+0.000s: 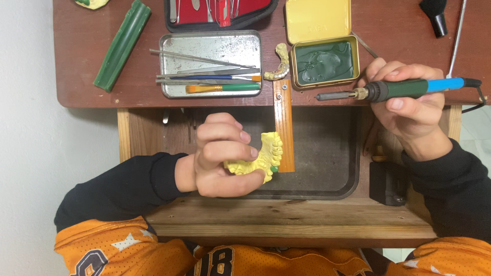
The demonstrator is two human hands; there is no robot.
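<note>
A dark reddish-brown table [76, 61] fills the far part of the scene, with a pale wooden frame [286, 214] and a dark recessed tray [327, 148] set nearer. A plain white wall [25, 128] runs down the left side under soft, even light.

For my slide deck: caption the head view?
Left hand holds yellow dental cast; right hand holds electric wax tool near green wax tin.
</note>
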